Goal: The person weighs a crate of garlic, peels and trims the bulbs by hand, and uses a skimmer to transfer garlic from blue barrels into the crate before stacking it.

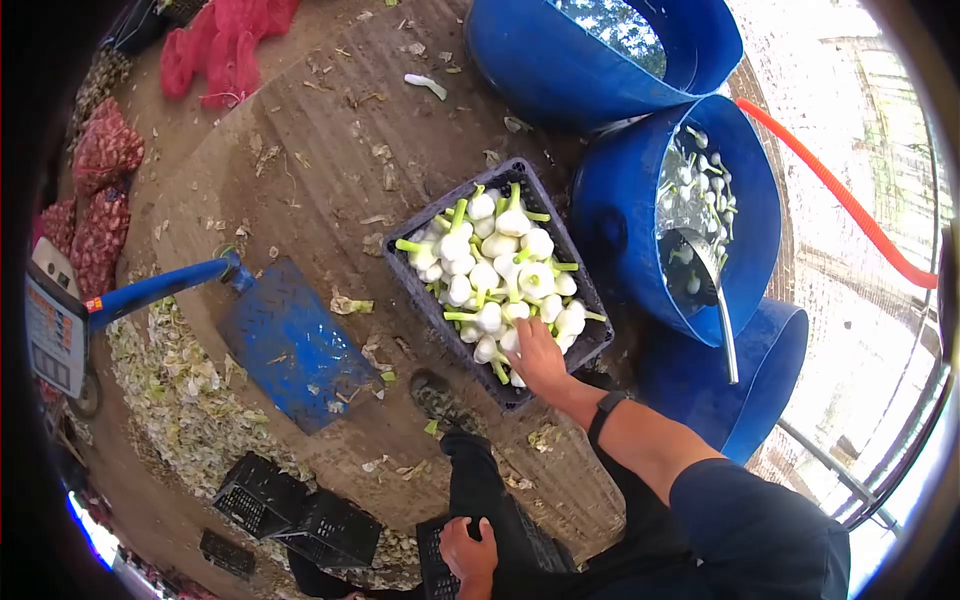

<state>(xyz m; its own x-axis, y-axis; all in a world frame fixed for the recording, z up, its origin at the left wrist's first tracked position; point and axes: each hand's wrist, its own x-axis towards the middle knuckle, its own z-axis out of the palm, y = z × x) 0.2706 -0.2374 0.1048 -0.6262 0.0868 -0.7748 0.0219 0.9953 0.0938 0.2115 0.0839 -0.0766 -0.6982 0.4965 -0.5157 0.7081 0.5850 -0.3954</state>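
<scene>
A dark plastic crate (403, 280) holds a heap of white garlic bulbs (483, 275) with short green stems. My right hand (540, 355) reaches over its near side, fingers stretched out and touching the bulbs at the front; a dark band circles that wrist. Down by my leg, my left hand (468, 550) rests with its fingers curled in, and nothing shows in it. Right of the crate, a blue tub (620, 225) contains water with garlic bulbs floating in it. A metal skimmer (727, 335) leans in this tub, its handle over the rim.
Another blue tub (510, 50) of water stands behind, and a third blue tub (765, 385) sits nearer me. At left is a platform scale (300, 350). Black crates (335, 530) lie near garlic peelings (180, 385). Red net sacks (105, 150) and an orange hose (840, 190) flank the area.
</scene>
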